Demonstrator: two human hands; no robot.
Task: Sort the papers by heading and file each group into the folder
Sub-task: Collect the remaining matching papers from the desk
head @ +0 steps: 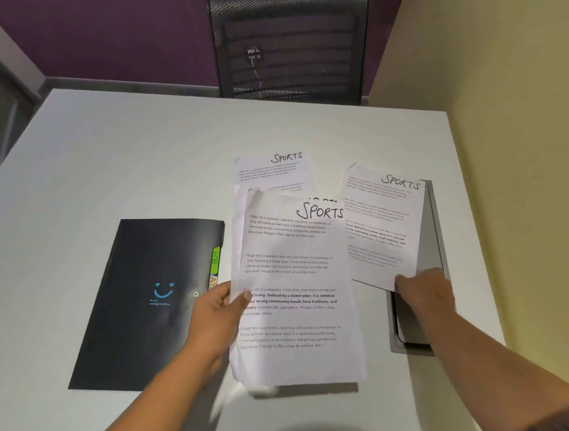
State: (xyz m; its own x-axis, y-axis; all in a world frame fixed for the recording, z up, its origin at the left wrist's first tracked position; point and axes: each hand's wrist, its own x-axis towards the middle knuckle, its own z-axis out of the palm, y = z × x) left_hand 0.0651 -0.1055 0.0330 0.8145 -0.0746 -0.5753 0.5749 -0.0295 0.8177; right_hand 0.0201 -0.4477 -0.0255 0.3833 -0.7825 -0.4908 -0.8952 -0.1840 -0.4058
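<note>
1. Left grip (219,316): holds the paper stack (297,285) by its left edge, thumb on top, fingers underneath out of sight.
2. Paper stack: several sheets, top one headed "SPORTS" in handwriting with printed paragraphs below. Its lower end is raised off the counter (110,148), with a shadow beneath it. Sits at centre, just right of the folder (152,289).
3. Right grip (424,293): fingers curled on the lower right corner of the right sheet (378,223), holding it. Thumb not visible.
4. Right sheet: also headed "SPORTS", tilted, lying partly on the counter and partly over a grey panel (432,235) set in the counter near the right edge. Its left edge is tucked under the paper stack.
5. Far sheet (273,171): third "SPORTS" page, flat on the counter behind the stack, lower part covered by it.
6. Folder: black, closed, flat on the counter left of the stack, blue smiley print on the cover. A green tab (215,261) and a paler tab (213,282) stick out at its right edge, beside the left grip.
7. Black mesh chair (288,43) stands behind the far counter edge.
</note>
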